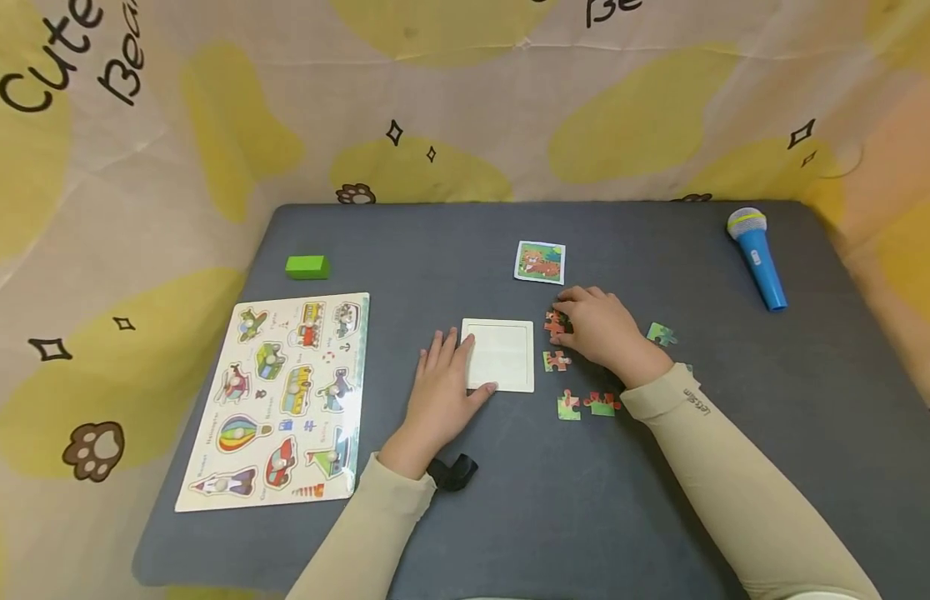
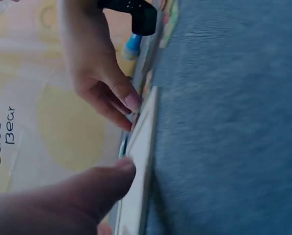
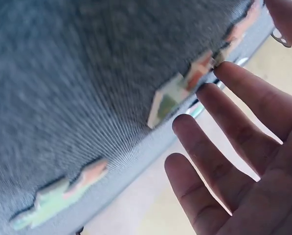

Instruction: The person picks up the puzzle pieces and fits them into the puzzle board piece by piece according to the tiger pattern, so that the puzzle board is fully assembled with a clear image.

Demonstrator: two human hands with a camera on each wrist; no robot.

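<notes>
A square white puzzle tray (image 1: pixel 500 356) lies on the grey table. My left hand (image 1: pixel 441 392) rests at its left edge, fingers straight and thumb on the near side. The thumb (image 2: pixel 117 177) reaches over the tray's edge in the left wrist view. Right of the tray, my right hand (image 1: pixel 603 329) holds a red jigsaw piece (image 1: pixel 552 323) at its edges between thumb and forefinger, low at the tabletop. The other fingers (image 3: pixel 199 147) are spread. An orange piece (image 1: pixel 557 361) and a green-red piece (image 1: pixel 568 406) lie nearer me, with another red-green piece (image 1: pixel 603 406) beside them.
A tiger picture card (image 1: pixel 540 262) lies behind the tray. Further right are a green piece (image 1: pixel 662 334) and a blue toy microphone (image 1: pixel 762 267). A vehicle knob-puzzle board (image 1: pixel 285 400) and a green block (image 1: pixel 307 267) lie at left. Patterned cloth (image 1: pixel 450 100) hangs behind.
</notes>
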